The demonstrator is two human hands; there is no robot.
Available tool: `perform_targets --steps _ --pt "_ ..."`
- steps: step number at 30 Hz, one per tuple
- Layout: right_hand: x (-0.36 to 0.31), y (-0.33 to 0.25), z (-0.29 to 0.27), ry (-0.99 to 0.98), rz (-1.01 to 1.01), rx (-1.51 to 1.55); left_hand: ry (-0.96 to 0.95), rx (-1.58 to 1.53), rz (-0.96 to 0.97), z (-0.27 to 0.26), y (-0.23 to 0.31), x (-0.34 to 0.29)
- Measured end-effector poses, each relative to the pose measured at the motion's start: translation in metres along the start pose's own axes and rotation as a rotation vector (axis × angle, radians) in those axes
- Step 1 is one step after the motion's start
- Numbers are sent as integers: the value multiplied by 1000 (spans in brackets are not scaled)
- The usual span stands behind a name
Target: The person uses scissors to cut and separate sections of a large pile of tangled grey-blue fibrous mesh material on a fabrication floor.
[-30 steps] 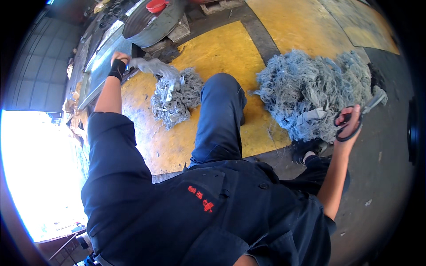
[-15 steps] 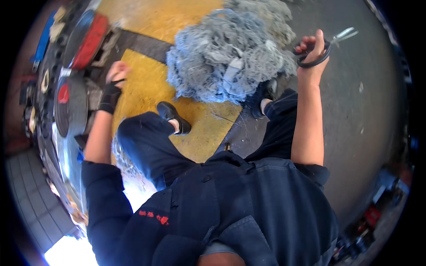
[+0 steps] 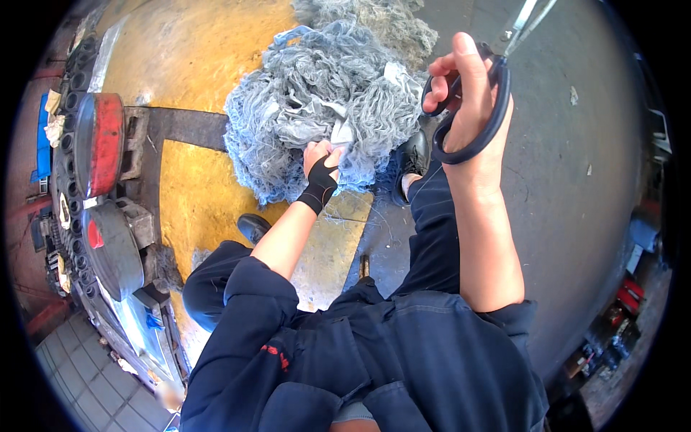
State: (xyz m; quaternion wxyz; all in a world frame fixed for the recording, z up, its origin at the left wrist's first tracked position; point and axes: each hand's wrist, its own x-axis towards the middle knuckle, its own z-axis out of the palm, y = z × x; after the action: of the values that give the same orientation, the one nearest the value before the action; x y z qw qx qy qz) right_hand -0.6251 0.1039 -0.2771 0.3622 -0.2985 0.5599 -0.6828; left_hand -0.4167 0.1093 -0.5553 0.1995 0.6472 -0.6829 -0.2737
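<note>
A big heap of frayed grey-blue yarn and cloth scraps [image 3: 309, 93] lies on the floor in front of me. My left hand [image 3: 322, 160], in a black wrist wrap, is at the heap's near side. Its fingers are curled into the frayed cloth, beside a pale scrap [image 3: 342, 134]; the fingertips are partly hidden. Raised to the right of the heap, my right hand [image 3: 471, 108] has its fingers through the loops of black-handled scissors [image 3: 499, 108]. The silver blades point up and away, slightly apart, and run out of the top of the picture.
Yellow floor paint [image 3: 191, 180] borders dark floor [image 3: 554, 187]. At left stand a red-sided round drum [image 3: 106, 144] and a dark round drum [image 3: 119, 248], near concrete blocks [image 3: 137, 219]. My shoes [image 3: 412, 155] flank the heap's near side. Assorted equipment [image 3: 612, 324] sits at far right.
My left hand has come from beside the drums onto the heap and taken hold of cloth. The scissors in my right hand have come closer and shifted slightly left. My view has shifted.
</note>
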Motion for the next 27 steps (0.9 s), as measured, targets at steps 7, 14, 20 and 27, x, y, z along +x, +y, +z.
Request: perform_targets --steps 7,14,20,27 --pt "13 9 -13 36 56 -104 38 -544 11 -91 22 45" --pt "24 9 -4 -1 119 -305 202 -123 209 -311 29 64" --pt "23 39 16 -156 119 -425 433 -264 186 -423 14 22" --pt "1 88 54 -504 291 -553 296 -580 127 -454 50 8"
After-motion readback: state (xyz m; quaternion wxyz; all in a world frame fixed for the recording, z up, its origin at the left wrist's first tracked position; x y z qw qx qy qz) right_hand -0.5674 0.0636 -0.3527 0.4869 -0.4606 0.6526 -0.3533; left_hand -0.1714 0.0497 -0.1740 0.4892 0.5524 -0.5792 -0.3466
